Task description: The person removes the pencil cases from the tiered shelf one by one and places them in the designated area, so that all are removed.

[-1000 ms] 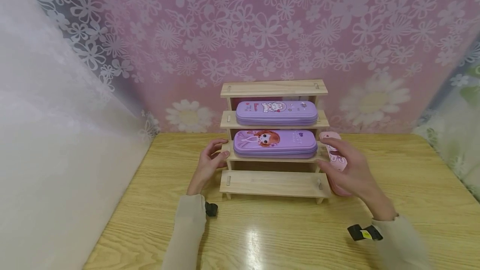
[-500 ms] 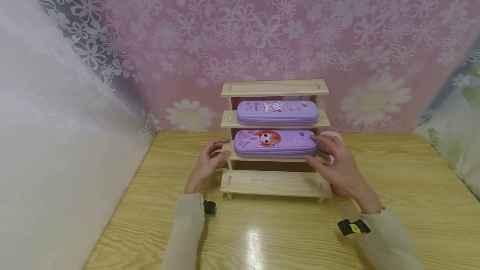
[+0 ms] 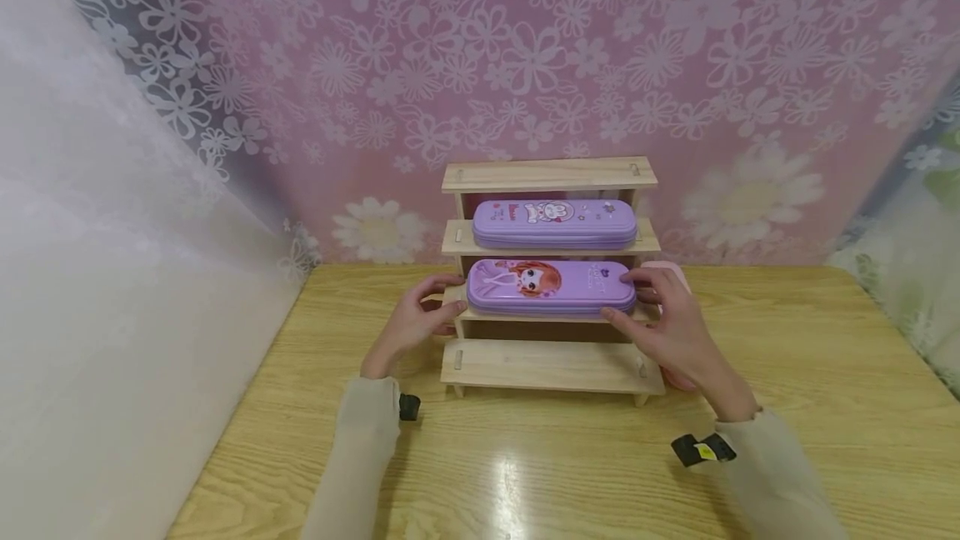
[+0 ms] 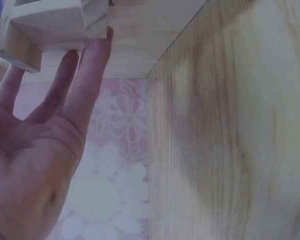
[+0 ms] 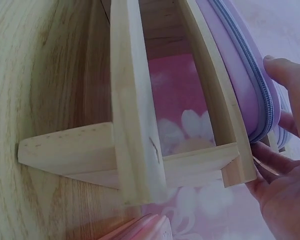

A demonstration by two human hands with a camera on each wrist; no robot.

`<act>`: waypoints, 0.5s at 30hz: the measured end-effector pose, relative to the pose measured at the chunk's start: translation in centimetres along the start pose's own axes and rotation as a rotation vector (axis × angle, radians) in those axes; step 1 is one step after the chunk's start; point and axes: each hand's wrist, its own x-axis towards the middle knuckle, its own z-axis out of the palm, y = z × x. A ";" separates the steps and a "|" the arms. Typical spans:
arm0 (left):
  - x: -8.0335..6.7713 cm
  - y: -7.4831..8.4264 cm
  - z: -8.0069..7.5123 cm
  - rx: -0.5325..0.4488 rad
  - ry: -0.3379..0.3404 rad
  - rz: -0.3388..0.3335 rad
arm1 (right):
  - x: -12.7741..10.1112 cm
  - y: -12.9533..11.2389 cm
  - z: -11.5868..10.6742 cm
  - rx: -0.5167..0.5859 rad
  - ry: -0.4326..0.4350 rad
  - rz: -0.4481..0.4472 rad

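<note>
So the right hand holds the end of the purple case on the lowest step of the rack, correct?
Not quite. The right hand does hold the end of the purple case, but that case lies on the second step from the bottom of the rack; the lowest step is bare. The head view shows it.

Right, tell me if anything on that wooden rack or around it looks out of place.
One thing: a pink pencil case lies on the table behind the right hand, off the stepped wooden rack, while two purple pencil cases sit square on its steps. The bottom and top steps hold nothing. No damage or spills.
</note>
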 end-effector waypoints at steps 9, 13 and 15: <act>0.3 -0.3 -0.7 -0.026 -0.051 -0.010 | 0.3 -0.5 0.1 -0.037 -0.057 0.107; 0.4 -0.2 -0.7 -0.031 -0.063 -0.016 | 0.3 -0.5 0.0 -0.035 -0.100 0.169; 0.5 -0.2 -0.6 -0.036 -0.065 -0.013 | 0.3 -0.4 -0.1 -0.014 -0.104 0.189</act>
